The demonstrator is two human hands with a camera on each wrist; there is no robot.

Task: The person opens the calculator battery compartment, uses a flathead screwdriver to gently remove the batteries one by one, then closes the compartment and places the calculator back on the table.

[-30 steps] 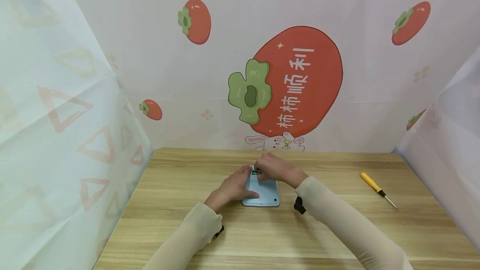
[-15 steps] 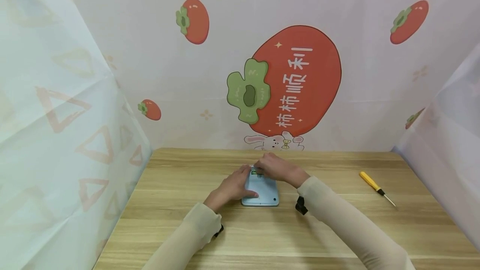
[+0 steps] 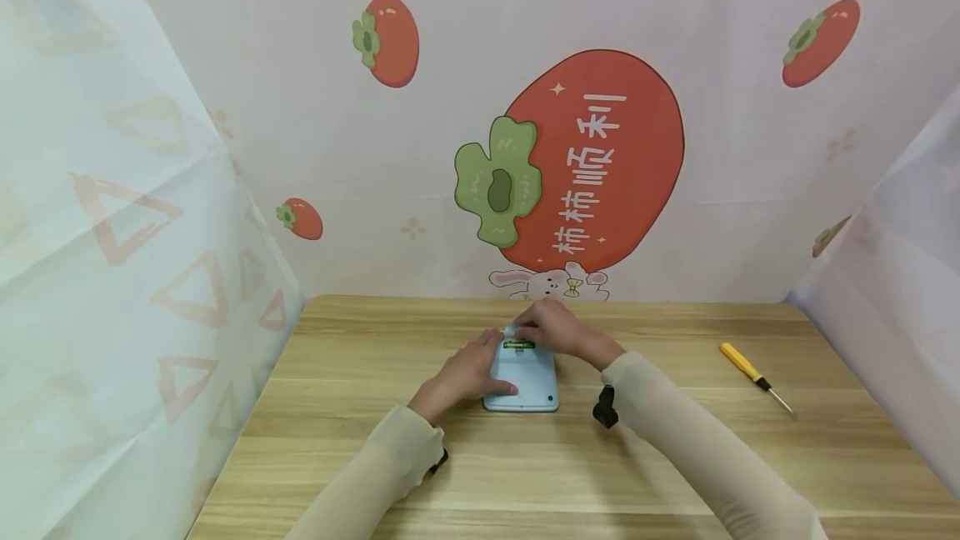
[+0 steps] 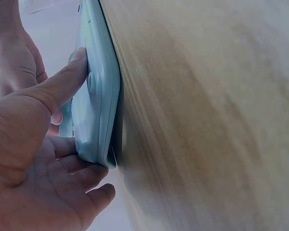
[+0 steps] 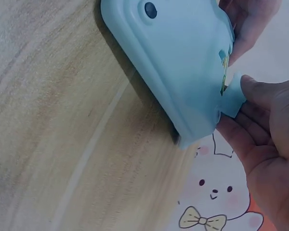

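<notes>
"Two hands in the head view: what have they got?"

"A light-blue device [image 3: 534,382] on the wooden table [image 3: 337,357], between them. The left hand [image 3: 465,369] has its thumb on the upward face and its fingers along the edge. The right hand [image 3: 557,329], at the far end, pinches a small light-blue flap [image 3: 511,330]."

"And around that pinch?"

"Just on the person's side of it, a slot [image 3: 519,345] shows green inside. Well to the right of both hands lies a yellow-handled screwdriver [image 3: 756,377]."

"Left wrist view?"

"Thumb pressed on the device, fingers bent against its end, so the hand is parted only by what it holds. One fingertip stands apart from it."

"Right wrist view?"

"Thumb and fingers nearly meet, just the flap between them, tilted up beside the slot. Whether the flap touches the device I can't tell. Beyond those fingers is a printed rabbit [image 5: 215,180]."
</notes>
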